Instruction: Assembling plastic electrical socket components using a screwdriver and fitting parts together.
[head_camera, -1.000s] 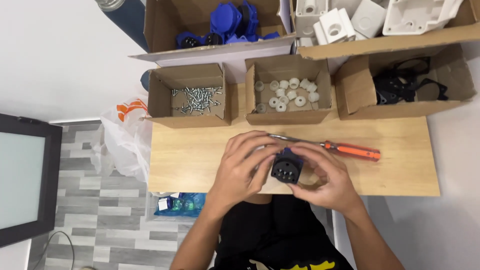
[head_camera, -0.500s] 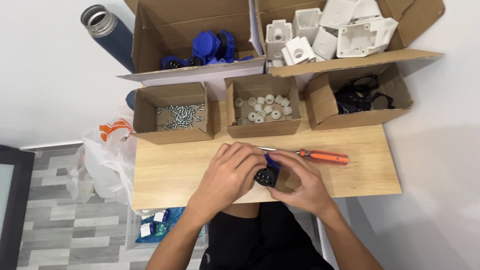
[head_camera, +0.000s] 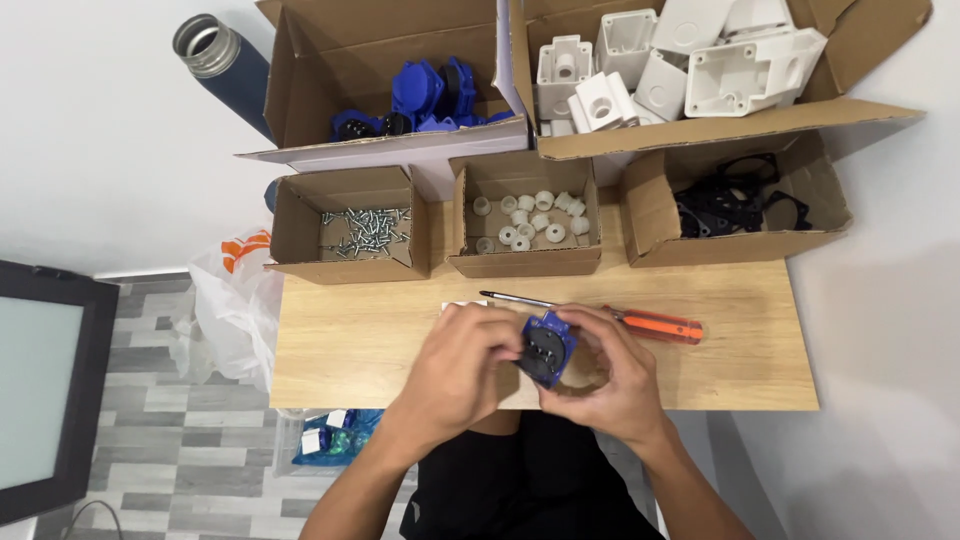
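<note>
Both hands meet over the front middle of the wooden table. My left hand and my right hand together grip a small blue socket part with a black face, held just above the tabletop. The black face is turned toward my left hand. An orange-handled screwdriver lies on the table just beyond my right hand, its shaft pointing left. A small white piece shows behind my left hand, mostly hidden.
Cardboard boxes line the table's back: screws, white round caps, black gaskets. Behind them, larger boxes hold blue socket parts and white housings. A dark flask and a plastic bag sit left.
The blue part has turned in my hands, its blue rim now showing more. My hands stay together at the table's front, while the camera view has shifted.
</note>
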